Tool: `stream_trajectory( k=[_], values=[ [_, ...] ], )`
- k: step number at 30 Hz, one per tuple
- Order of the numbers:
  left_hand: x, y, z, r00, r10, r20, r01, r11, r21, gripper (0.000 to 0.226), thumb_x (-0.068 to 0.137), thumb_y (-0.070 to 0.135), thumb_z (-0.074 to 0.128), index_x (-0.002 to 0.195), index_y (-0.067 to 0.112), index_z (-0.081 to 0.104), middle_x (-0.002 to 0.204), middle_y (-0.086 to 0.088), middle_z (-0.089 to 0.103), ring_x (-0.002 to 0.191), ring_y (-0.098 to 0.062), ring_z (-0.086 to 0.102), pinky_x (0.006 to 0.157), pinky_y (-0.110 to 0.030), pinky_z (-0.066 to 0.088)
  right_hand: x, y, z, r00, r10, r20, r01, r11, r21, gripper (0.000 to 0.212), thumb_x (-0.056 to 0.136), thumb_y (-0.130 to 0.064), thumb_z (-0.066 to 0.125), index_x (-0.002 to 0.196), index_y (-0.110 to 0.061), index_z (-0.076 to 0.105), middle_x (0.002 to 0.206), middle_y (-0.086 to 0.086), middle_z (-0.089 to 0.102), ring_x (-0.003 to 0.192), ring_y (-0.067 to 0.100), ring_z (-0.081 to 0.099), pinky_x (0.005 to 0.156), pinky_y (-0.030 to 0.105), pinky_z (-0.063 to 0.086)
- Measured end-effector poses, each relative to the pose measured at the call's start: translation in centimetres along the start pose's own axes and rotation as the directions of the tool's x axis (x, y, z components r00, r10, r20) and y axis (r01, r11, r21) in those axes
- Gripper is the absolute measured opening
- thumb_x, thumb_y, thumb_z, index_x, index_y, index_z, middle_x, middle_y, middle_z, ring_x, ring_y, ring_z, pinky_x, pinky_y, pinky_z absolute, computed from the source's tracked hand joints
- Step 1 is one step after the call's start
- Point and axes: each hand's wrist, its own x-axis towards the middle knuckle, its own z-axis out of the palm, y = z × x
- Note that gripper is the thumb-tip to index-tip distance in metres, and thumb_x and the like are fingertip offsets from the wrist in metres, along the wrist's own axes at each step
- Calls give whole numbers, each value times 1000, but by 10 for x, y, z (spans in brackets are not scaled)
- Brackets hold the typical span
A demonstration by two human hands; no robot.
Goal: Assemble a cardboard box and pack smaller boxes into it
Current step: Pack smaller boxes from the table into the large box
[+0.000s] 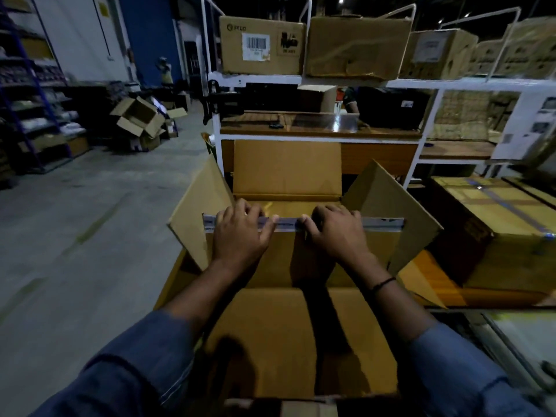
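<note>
- A dim warehouse with a grey concrete floor (90,206). Blue shelving (27,85) stands at the far left, and a heap of opened cartons (138,118) lies near it.
- Straight ahead stands a white rack (301,81) with several brown cartons (261,45) along its top shelf.
- The cardboard box (287,170) sits right in front of the person, open. Its far flap stands upright against the rack, and its side flaps splay out to the left and right.
- A strip of grey tape (379,222) runs along the near edge of the box.
- The left hand (240,236) grips that taped edge, fingers curled over it.
- The right hand (337,236) grips the same edge just beside the left, fingers also curled over. It has a dark band (383,284) at the wrist.
- Both forearms wear blue denim sleeves (144,362).
- A taped, sealed carton (496,230) sits to the right of the box.
</note>
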Motion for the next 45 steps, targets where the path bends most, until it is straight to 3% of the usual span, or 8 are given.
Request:
stream_trajectory(
  k=[3,7,14,19,25,33,38,45],
  values=[
    [-16,23,-27,988,-47,150,37,997,64,69,103,66,27,86,20,75,73,-1,63,68,-21,61,66,-32,46,-29,-16,-16,993,45,108,-43,999,-19,58,107,-58,32,70,-21,56,69,-2,59,64,17,57,73,37,54],
    [-33,40,-50,832,-68,551,34,997,73,61,105,60,28,106,20,74,89,-3,67,80,-20,64,73,-32,49,-56,-27,-26,930,110,350,-128,991,27,41,104,-42,43,74,-17,54,75,3,57,64,17,54,59,30,41],
    [-89,26,-23,451,165,877,78,972,-223,60,105,63,37,157,34,41,161,-4,43,142,-27,45,115,-42,37,-86,-27,26,676,32,736,-71,997,22,37,102,-47,51,128,-24,61,130,8,63,113,26,61,93,39,49],
    [-127,9,13,513,133,848,-141,988,-69,88,99,69,45,166,34,0,174,-2,-12,160,-31,-7,127,-48,6,-106,-4,76,732,6,682,58,996,-71,78,92,-62,60,154,-27,31,169,7,16,154,39,16,118,57,27],
    [-133,11,37,599,112,793,-173,985,-9,107,93,62,62,165,31,-10,170,-5,-26,157,-35,-18,127,-51,1,-103,2,99,815,53,577,25,992,-127,132,76,-72,75,165,-20,-8,172,7,-19,158,38,-13,123,60,12],
    [-102,15,60,669,110,735,-175,984,12,127,75,55,85,166,26,1,172,-5,12,157,-33,12,128,-49,10,-77,7,104,868,32,496,66,982,-179,133,63,-70,85,162,-18,14,160,11,26,147,39,23,117,61,21],
    [-79,15,67,695,109,711,-187,982,32,99,69,51,89,150,28,38,148,-1,53,132,-27,50,106,-39,39,-56,11,112,853,-44,521,141,979,-148,101,60,-63,89,137,-17,43,141,9,55,129,33,50,108,50,35],
    [-51,15,84,638,94,764,-256,962,96,69,60,55,91,118,28,63,119,3,72,112,-25,66,76,-34,43,-35,16,116,859,-104,501,205,967,-152,72,56,-63,91,107,-20,64,102,7,72,93,31,71,69,35,48]
  ],
)
